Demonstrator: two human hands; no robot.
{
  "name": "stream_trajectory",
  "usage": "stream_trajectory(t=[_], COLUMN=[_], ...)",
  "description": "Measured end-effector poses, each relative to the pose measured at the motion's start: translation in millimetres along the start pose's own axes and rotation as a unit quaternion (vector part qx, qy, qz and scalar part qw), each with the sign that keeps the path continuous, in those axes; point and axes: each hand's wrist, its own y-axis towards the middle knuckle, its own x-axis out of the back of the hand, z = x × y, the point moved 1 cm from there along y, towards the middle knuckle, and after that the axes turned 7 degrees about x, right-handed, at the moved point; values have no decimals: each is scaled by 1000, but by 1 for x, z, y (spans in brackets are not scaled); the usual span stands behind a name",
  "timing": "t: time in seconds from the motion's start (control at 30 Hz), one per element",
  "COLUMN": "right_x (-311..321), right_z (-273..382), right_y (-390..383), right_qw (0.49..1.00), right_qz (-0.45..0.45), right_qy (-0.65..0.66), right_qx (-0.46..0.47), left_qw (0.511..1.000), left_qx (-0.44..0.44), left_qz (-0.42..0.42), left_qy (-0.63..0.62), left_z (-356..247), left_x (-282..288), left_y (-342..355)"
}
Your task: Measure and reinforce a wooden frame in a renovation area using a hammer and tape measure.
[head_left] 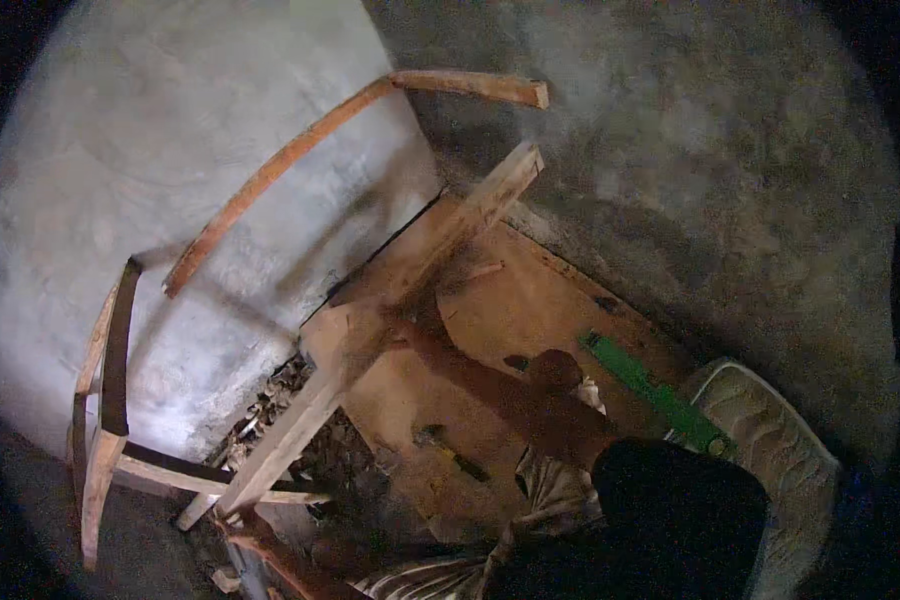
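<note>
A long wooden beam point(288, 440) slants from the lower left up toward the wall corner. At its lower end my left hand point(238, 524) is closed around the wood. My right arm reaches across from its black sleeve, and my right hand point(402, 318) grips the beam near its middle; its fingers are dim and blurred. Below the beam lies a brownish board point(490, 320). On it rest a hammer point(452, 452) with a dark and yellow handle and, farther right, a green spirit level point(655, 392). A dark rounded shape beside my right forearm is unclear.
Joined wooden pieces point(115, 400) stand at the left against the pale wall point(190, 130). An angled wooden piece point(290, 150) spans the wall corner. Wood scraps and debris point(275, 400) lie along the wall's foot. A whitish ribbed pad point(770, 420) sits at the right.
</note>
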Motion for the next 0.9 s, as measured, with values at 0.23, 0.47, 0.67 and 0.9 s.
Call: stream_trajectory(t=[0.23,0.47,0.67,0.9], right_x=[53,-61,-12,-29], right_z=[37,71,67,78], right_y=[78,75,83,95], right_qw=[954,995,951,997], right_qz=[64,54,132,-5], right_qy=[-245,-20,-141,66], right_qx=[160,82,240,30], left_qw=[877,751,785,800], left_qx=[307,373,300,277], left_qz=[151,31,61,44], left_qy=[-338,-544,-538,-531], left_z=[-73,-66,-117,-118], left_x=[11,-23,-23,-13], left_y=[25,96,115,139])
